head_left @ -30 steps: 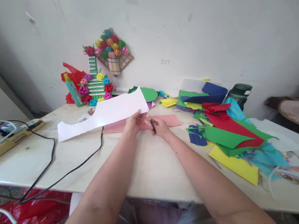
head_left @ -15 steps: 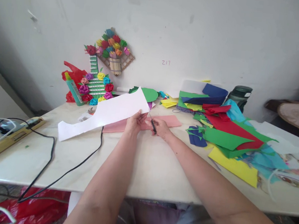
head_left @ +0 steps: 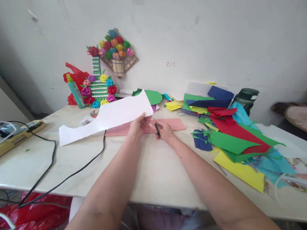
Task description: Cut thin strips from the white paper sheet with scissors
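A large white sheet of paper (head_left: 123, 111) with a curved cut-out along its lower left edge is held up and tilted above the table. My left hand (head_left: 138, 123) is closed on its lower right part, thumb on the front. In my right hand (head_left: 165, 131) is a pair of scissors with dark handles (head_left: 157, 129). Their blades point up at the sheet's right corner; whether they touch the paper is hard to make out. Beneath both hands lies a strip of pink paper (head_left: 177, 124) on the tabletop.
Coloured paper sheets and scraps (head_left: 235, 142) spread over the right side, with a dark bottle (head_left: 246, 99) behind. Paper-flower crafts (head_left: 100, 87) and a green glue bottle (head_left: 77, 94) stand at the back left. A black cable (head_left: 76, 172) and a power strip (head_left: 10, 147) lie left.
Almost nothing differs. The white sheet's left end has dipped very slightly, and both hands keep the same place and grip.
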{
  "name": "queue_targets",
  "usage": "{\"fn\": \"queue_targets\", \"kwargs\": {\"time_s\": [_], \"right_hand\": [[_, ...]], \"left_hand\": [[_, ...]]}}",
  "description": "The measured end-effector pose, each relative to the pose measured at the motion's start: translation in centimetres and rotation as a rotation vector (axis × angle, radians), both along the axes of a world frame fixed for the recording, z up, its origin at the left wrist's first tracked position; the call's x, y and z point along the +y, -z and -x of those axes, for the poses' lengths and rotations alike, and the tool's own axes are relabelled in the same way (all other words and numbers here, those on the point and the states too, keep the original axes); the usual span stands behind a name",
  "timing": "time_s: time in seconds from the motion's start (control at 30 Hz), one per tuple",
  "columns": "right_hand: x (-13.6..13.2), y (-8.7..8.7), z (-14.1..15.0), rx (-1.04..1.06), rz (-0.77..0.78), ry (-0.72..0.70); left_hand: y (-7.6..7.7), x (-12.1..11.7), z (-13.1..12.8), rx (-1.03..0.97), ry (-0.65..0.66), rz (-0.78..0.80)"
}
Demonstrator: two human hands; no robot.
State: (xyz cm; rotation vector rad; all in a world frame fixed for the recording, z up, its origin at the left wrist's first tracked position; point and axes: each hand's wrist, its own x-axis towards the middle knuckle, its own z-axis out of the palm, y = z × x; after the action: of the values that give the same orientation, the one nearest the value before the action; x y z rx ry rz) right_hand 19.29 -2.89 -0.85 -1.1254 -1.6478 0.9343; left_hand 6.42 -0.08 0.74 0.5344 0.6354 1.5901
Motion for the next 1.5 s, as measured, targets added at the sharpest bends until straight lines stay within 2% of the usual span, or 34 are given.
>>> {"fn": "queue_targets", "kwargs": {"time_s": [0.5, 0.97, 1.5], "right_hand": [[-0.26, -0.36, 0.1, -0.022, 0.014, 0.013], [-0.67, -0.86, 0.24, -0.036, -0.005, 0.019], [-0.41, -0.67, 0.26, -0.052, -0.012, 0.015]], "left_hand": [[-0.29, -0.21, -0.06, 0.008, -0.024, 0.04], [-0.03, 0.13, 0.14, 0.018, -0.012, 0.012], [0.0, 0.18, 0.22, 0.016, -0.019, 0.013]]}}
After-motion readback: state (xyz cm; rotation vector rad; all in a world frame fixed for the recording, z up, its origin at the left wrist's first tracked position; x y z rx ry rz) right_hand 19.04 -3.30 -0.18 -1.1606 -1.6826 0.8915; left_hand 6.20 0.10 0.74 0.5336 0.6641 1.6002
